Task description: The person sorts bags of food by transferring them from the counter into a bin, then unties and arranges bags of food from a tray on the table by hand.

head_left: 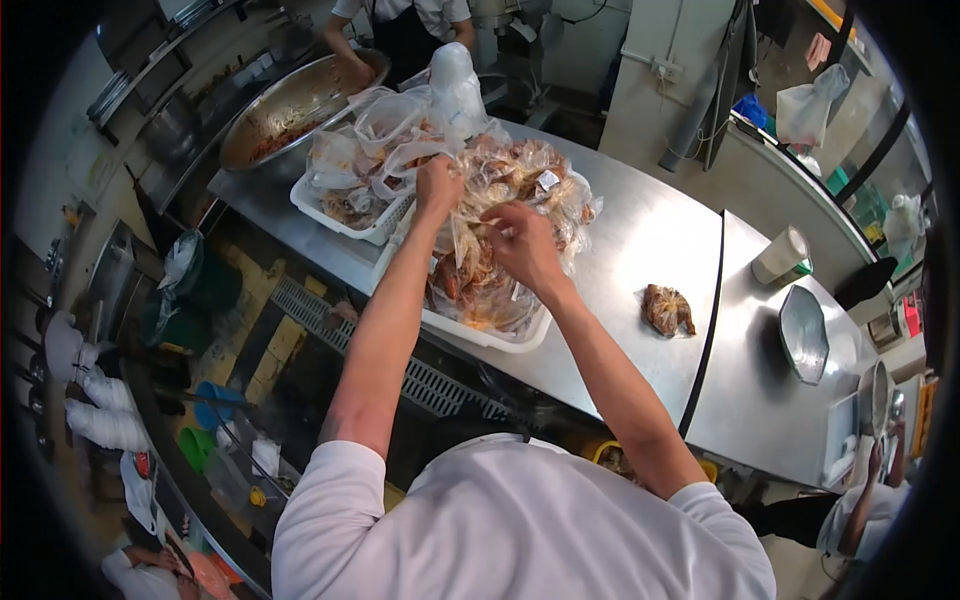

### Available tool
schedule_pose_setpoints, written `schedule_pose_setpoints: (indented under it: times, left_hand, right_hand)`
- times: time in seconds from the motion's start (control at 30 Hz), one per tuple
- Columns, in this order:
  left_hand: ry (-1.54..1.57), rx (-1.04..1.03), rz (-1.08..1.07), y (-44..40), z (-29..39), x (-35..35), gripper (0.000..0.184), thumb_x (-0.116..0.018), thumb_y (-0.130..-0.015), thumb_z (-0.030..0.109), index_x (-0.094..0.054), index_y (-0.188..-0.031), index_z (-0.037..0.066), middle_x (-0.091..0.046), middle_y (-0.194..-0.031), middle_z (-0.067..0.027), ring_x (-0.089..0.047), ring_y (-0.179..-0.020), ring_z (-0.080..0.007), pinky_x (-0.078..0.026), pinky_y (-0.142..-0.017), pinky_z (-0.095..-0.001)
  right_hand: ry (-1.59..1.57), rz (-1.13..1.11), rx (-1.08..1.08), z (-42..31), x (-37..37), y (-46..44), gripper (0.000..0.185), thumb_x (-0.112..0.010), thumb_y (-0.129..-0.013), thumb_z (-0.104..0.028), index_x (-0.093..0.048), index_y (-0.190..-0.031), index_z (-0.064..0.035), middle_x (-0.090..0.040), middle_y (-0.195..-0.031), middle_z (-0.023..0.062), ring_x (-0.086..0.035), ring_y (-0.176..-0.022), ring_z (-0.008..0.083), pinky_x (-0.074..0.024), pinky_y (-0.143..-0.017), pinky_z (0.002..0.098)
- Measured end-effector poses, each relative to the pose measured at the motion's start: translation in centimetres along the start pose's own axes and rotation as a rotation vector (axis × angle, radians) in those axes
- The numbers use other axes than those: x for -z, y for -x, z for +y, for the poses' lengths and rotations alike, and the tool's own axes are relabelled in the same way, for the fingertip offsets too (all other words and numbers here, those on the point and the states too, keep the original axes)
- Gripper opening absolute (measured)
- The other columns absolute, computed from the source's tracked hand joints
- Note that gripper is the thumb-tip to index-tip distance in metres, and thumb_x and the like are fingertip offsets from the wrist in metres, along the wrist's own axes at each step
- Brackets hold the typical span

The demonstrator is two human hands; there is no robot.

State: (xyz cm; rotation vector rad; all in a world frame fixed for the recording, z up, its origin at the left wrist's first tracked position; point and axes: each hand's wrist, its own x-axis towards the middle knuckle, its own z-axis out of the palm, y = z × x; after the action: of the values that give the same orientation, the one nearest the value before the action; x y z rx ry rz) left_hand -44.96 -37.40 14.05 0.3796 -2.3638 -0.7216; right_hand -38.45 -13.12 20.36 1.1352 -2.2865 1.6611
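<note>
A large white tray [492, 338] is heaped with clear plastic bags of reddish-brown cooked food [462, 272], perhaps meat. Over the heap's left side, my left hand [440, 186] is closed on the gathered film of a clear plastic bag [398, 160]. My right hand [522, 243] is just to its right, with fingers curled and pinching at a bag of the heap. Its fingertips partly hide the film there. Beside the tray, a white basket [340, 222] holds more clear bags with orange-red smears.
One bagged brown piece [667, 310] lies on the steel table [640, 235]. Farther right are a cup [781, 255] and an oval dish [803, 335]. A big metal bowl [290, 105] stands at the far left, with another person's hand [357, 72] in it. A white plastic bundle [455, 85] rises behind the heap.
</note>
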Motion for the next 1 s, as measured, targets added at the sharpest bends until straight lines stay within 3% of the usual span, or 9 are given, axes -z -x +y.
schedule_pose_setpoints:
  times: [0.13, 0.23, 0.33, 0.4, 0.53, 0.57, 0.77, 0.83, 1.0]
  left_hand:
    - [0.166, -0.185, -0.036, -1.8, 7.4, 5.4, 0.02, -0.078, -0.081, 0.021, -0.073, -0.084, 0.002, -0.071, -0.071, -0.0107, -0.07, -0.065, -0.0263, -0.052, -0.061, -0.0361]
    - [0.421, -0.262, -0.221, -2.6, 11.0, 7.4, 0.011, -0.075, -0.085, 0.01, -0.073, -0.091, 0.0, -0.069, -0.072, -0.0036, -0.063, -0.064, -0.0098, -0.049, -0.06, -0.0274]
    - [0.418, -0.21, -0.384, -2.8, 11.5, 9.5, 0.007, -0.075, -0.087, 0.008, -0.073, -0.089, 0.001, -0.067, -0.071, 0.0005, -0.057, -0.064, -0.0058, -0.045, -0.057, -0.0246]
    - [0.499, -0.147, -0.332, -2.8, 9.9, 10.5, 0.007, -0.075, -0.088, 0.009, -0.073, -0.088, 0.002, -0.065, -0.07, 0.0019, -0.056, -0.063, -0.0049, -0.043, -0.057, -0.0228]
    - [0.657, 0.041, -0.344, -1.3, 7.7, 12.4, 0.018, -0.079, -0.087, 0.016, -0.072, -0.087, -0.002, -0.061, -0.067, 0.0032, -0.05, -0.061, -0.0034, -0.042, -0.057, -0.0224]
    - [0.653, 0.052, -0.344, -0.6, 7.7, 12.8, 0.018, -0.079, -0.087, 0.016, -0.072, -0.087, -0.002, -0.061, -0.067, 0.0032, -0.05, -0.061, -0.0034, -0.042, -0.057, -0.0224]
    - [0.68, -0.159, -0.278, 4.7, 11.7, 14.2, 0.014, -0.078, -0.085, 0.009, -0.072, -0.089, -0.002, -0.06, -0.067, 0.0026, -0.047, -0.062, -0.0051, -0.043, -0.061, -0.0224]
    - [0.033, -0.356, -0.557, 6.0, 10.1, 12.8, 0.01, -0.077, -0.082, 0.004, -0.072, -0.089, -0.001, -0.06, -0.067, 0.0011, -0.05, -0.065, -0.0078, -0.045, -0.063, -0.0253]
    - [0.473, -0.275, -0.376, 6.3, 11.6, 13.9, 0.009, -0.077, -0.08, 0.001, -0.068, -0.081, -0.001, -0.06, -0.068, -0.0017, -0.053, -0.067, -0.0094, -0.045, -0.064, -0.0277]
  right_hand:
    - [0.032, 0.099, -0.216, 1.6, 1.5, -1.0, 0.022, -0.067, -0.078, -0.002, -0.072, -0.099, -0.0012, -0.067, -0.095, 0.019, -0.07, -0.09, 0.0315, -0.0555, -0.079, 0.0397]
    - [-0.02, 0.426, 0.094, 1.0, 0.7, -4.8, 0.02, -0.07, -0.078, -0.005, -0.073, -0.097, -0.0027, -0.068, -0.093, 0.0193, -0.069, -0.091, 0.0356, -0.0541, -0.082, 0.0404]
    - [-0.075, 0.346, 0.272, 2.6, 1.3, -6.9, 0.02, -0.076, -0.08, -0.01, -0.071, -0.099, -0.0038, -0.068, -0.085, 0.0136, -0.063, -0.082, 0.028, -0.0532, -0.079, 0.0378]
    - [0.208, -0.225, 0.066, 2.2, 4.2, -7.2, 0.03, -0.082, -0.079, -0.023, -0.069, -0.096, -0.0014, -0.066, -0.082, 0.0148, -0.06, -0.079, 0.0293, -0.0493, -0.074, 0.0394]
    - [0.317, -0.493, 0.176, 1.2, 7.4, -7.6, 0.035, -0.081, -0.082, -0.031, -0.065, -0.088, -0.0001, -0.061, -0.077, 0.0166, -0.058, -0.073, 0.0282, -0.0461, -0.069, 0.04]
    - [0.22, -0.385, 0.362, 1.7, 7.5, -7.1, 0.032, -0.08, -0.083, -0.028, -0.063, -0.085, -0.0008, -0.06, -0.073, 0.0153, -0.058, -0.07, 0.0275, -0.0458, -0.067, 0.0392]
    - [0.051, -0.163, 0.251, -3.2, 7.3, -6.2, 0.028, -0.079, -0.082, -0.022, -0.06, -0.084, -0.0008, -0.057, -0.068, 0.0129, -0.055, -0.066, 0.0265, -0.0447, -0.065, 0.0388]
    - [0.046, -0.208, 0.216, -3.5, 7.9, -6.0, 0.028, -0.079, -0.081, -0.02, -0.059, -0.084, -0.0003, -0.057, -0.068, 0.0132, -0.054, -0.065, 0.0257, -0.0444, -0.064, 0.0386]
    - [0.185, -0.469, 0.094, -2.8, 12.0, -4.6, 0.026, -0.079, -0.079, -0.016, -0.06, -0.085, 0.0014, -0.059, -0.069, 0.0127, -0.054, -0.065, 0.0229, -0.0444, -0.063, 0.0376]
